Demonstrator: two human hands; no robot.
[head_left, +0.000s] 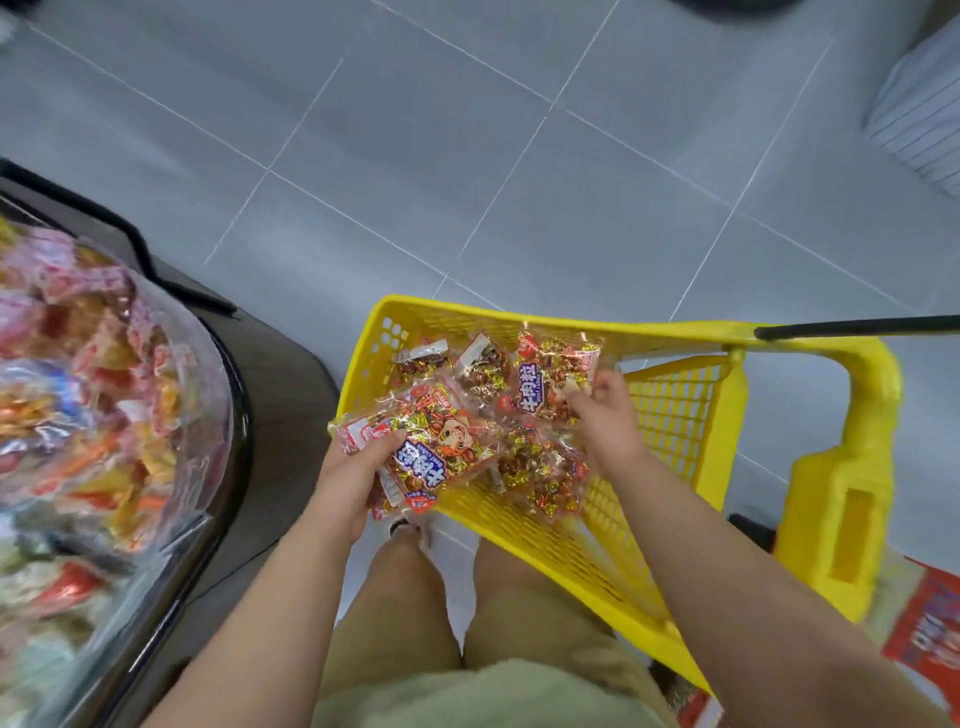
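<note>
Left hand (353, 467), arm angled up from lower left, grips a clear crinkly snack packet with red-gold candies and blue label (421, 447) at the near-left rim of the yellow plastic mesh shopping basket (675, 410). Right hand (602, 415) reaches in from lower right, fingers curled, pinching a second similar snack packet (550, 379) inside it. More packets lie underneath.

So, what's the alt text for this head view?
Seen from above, a person's left hand grips a snack packet at the rim of a yellow basket while the right hand pinches a second packet inside it. A bin of wrapped sweets stands at the left on a grey tiled floor.
</note>
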